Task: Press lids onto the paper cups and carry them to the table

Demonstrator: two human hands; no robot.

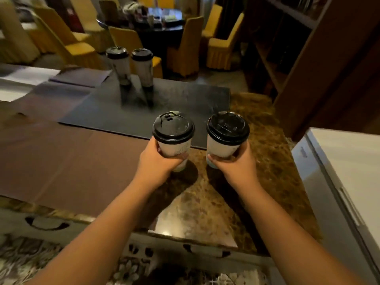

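I have a paper cup in each of my hands, both at the centre of the frame over the brown marbled table point(265, 153). My left hand point(158, 161) is wrapped around the lower half of the left cup point(174, 148), fingers curled across its front, and the left lid point(173, 126), black, sits on its rim. My right hand point(232, 163) grips the right cup point(221, 148) the same way low on its body, and the right lid point(227, 125) is on top of it. The two cups stand upright, side by side with a gap between them. I cannot tell whether their bases touch the tabletop. Further up and left of centre, two more lidded cups point(131, 66) stand close together on a dark mat point(185, 103) lying on the table. Yellow-covered chairs point(185, 48) fill the top of the frame.
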